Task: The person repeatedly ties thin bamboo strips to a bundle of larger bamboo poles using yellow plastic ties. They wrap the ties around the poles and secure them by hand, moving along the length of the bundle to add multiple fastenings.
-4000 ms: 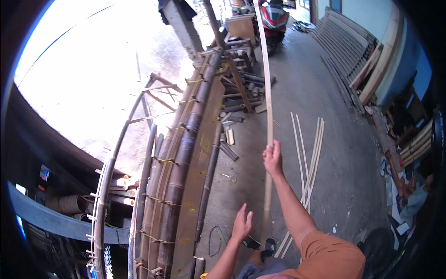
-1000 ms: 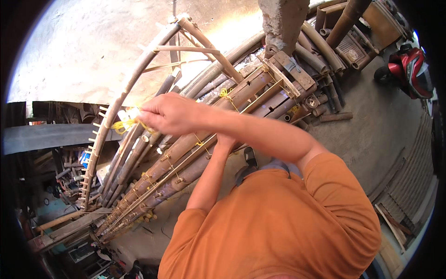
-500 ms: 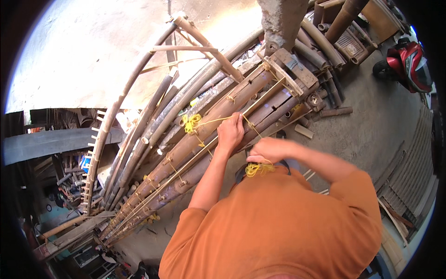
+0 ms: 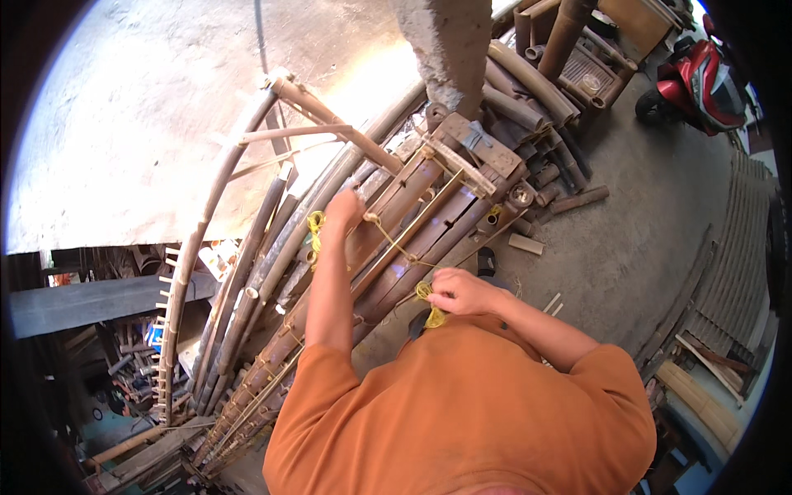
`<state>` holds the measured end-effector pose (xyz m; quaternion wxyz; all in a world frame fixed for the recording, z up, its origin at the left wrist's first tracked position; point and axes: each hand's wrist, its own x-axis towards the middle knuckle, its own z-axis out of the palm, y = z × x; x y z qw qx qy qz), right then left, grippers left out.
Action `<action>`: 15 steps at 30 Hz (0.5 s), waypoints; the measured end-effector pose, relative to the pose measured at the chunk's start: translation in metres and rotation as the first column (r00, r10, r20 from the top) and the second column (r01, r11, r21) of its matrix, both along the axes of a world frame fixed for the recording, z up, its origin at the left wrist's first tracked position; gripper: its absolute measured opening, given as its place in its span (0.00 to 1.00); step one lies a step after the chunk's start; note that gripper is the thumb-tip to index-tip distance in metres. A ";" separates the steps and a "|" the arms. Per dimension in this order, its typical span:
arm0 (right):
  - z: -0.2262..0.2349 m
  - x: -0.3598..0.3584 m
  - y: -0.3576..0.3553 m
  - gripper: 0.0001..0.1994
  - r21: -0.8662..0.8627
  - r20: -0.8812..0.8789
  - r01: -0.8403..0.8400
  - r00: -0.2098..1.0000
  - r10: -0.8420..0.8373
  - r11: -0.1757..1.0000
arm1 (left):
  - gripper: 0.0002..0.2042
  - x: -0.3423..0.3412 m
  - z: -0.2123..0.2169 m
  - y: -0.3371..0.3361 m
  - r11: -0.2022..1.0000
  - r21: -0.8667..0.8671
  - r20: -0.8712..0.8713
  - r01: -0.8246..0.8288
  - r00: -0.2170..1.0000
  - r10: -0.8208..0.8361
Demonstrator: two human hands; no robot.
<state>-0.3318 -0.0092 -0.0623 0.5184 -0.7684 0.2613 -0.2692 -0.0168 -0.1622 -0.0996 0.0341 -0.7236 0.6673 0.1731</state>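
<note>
Two long brown bamboo poles (image 4: 436, 241) lie side by side on a slant, with a thin strip running between them. My left hand (image 4: 345, 209) is closed at the far side of the far pole; whatever is in its fingers is hidden. Next to that hand hangs a yellow cord bundle (image 4: 316, 227). A stretch of yellow cord (image 4: 400, 249) crosses both poles toward the near side. There my right hand (image 4: 464, 290) pinches the cord, a looped yellow hank (image 4: 434, 316) hanging from it against my orange shirt.
A wooden block (image 4: 483, 153) and crosspiece stand at the poles' upper right end. A curved bamboo frame with pegs (image 4: 196, 247) rises on the left. Bamboo stacks lie beyond the concrete pillar (image 4: 450, 58). A red motorbike (image 4: 701, 87) stands far right; corrugated sheets (image 4: 714, 264) lie below it.
My left hand has moved left from between the poles to the far pole's outer side. My right hand has come slightly lower and left with the cord. The whole view has shifted.
</note>
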 end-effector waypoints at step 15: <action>0.027 -0.013 -0.106 0.15 0.349 0.339 0.624 0.611 -0.715 0.699 | 0.10 -0.240 0.013 0.024 0.875 -0.450 -0.268 -0.179 0.962 0.059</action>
